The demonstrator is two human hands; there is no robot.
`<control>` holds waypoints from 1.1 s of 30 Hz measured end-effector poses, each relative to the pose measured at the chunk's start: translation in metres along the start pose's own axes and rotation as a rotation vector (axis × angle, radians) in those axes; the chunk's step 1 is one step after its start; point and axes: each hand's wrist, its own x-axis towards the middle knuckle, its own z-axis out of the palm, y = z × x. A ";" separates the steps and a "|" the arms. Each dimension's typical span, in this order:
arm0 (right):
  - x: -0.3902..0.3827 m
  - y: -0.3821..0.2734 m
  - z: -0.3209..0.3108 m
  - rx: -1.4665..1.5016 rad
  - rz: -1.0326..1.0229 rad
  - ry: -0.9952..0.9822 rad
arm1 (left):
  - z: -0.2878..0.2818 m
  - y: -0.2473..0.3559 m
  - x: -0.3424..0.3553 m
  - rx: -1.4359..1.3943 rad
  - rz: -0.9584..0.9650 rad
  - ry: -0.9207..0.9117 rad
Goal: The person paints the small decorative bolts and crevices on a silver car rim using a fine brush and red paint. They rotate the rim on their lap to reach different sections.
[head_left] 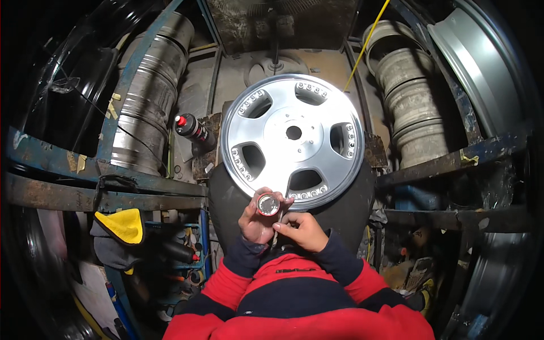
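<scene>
A silver five-spoke alloy wheel (293, 148) rests across my dark-trousered lap, bolts lining its openings. My left hand (254, 224), just below the rim, is closed around a small round red-rimmed container (267, 205) with something silvery in its top. My right hand (300, 229), beside it, pinches a thin greyish tool (279, 230), whose exact kind I cannot make out. Left of the wheel stands a dark bottle (197, 131) with a red cap.
Blue metal racks (56, 153) with used rims (139, 113) flank me; more rims (412, 110) are stacked at right. A yellow-and-grey cloth (119, 232) hangs at left, above a blue basket (187, 226) of items. A yellow rod or cord (365, 45) slants behind the wheel.
</scene>
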 end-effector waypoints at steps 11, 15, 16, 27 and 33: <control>-0.015 0.007 -0.129 0.364 -0.295 0.639 | -0.042 0.063 0.005 -0.118 0.259 0.329; 0.022 0.011 -0.188 0.201 -0.462 0.862 | -0.075 0.090 0.017 0.027 0.529 0.497; 0.033 0.013 -0.203 0.210 -0.415 0.819 | -0.085 0.092 0.024 0.020 0.549 0.539; 0.130 -0.026 -0.235 0.443 -0.047 0.838 | -0.081 0.080 0.083 0.002 0.739 0.908; 0.111 -0.026 -0.232 0.448 -0.099 0.867 | -0.114 0.073 0.105 0.091 0.754 0.860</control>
